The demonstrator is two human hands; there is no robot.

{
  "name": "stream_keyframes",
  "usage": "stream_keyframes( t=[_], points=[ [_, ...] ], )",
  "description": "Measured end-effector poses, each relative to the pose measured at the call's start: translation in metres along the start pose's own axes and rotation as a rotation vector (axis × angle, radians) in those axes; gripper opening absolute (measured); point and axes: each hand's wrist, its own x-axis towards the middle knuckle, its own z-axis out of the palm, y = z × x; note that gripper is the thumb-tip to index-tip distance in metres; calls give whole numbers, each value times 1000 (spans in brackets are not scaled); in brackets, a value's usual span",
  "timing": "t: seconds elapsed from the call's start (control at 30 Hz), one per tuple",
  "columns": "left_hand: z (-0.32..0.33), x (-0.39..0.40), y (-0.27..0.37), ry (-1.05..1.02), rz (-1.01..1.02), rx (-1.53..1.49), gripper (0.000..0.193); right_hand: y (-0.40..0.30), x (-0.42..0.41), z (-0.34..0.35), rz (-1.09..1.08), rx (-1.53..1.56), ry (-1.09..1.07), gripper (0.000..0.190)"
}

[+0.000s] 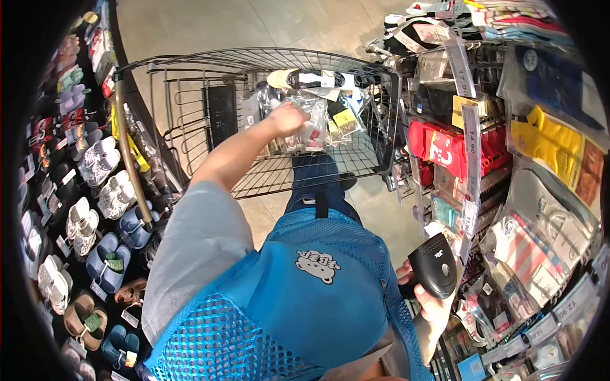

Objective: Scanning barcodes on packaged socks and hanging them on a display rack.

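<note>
My left hand [288,119] reaches into a black wire shopping cart [267,178], over clear plastic packs [314,126]. Its fingers are bent and blurred, so whether they grip a pack cannot be told. Beside these packs lie packs with yellow cards [345,119]. A patterned sock-like item [312,79] in black, white and pale yellow stretches along the cart's far side. Down at the right, my right hand [431,302] holds a black handheld barcode scanner [433,266] close to the shelf goods. The scanner covers part of that hand's fingers.
On the left, a rack displays several pairs of sandals and clogs [119,193], with a metal rail [126,157] near the cart. Shelves of packaged socks and garments [443,147] stand close on the right, fronted by price-label strips [472,157]. Tiled floor [310,24] extends beyond the cart.
</note>
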Motion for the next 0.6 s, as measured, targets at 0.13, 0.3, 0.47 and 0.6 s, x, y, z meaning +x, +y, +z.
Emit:
stream_keyframes(
  t=[0.13,0.3,0.47,0.6],
  points=[
    [-77,-37,23,210,-253,-959,34,0,-8,-9,-67,14,-125,52],
    [-183,-80,131,-153,561,-2358,40,-14,-25,-16,-153,-19,-269,43],
    [-206,-73,254,-441,1032,-2348,36,-38,-53,-6,-282,-109,-259,36],
    [-225,-81,316,-525,1158,-2278,29,-39,-82,-9,-398,-202,-188,28]
  ],
)
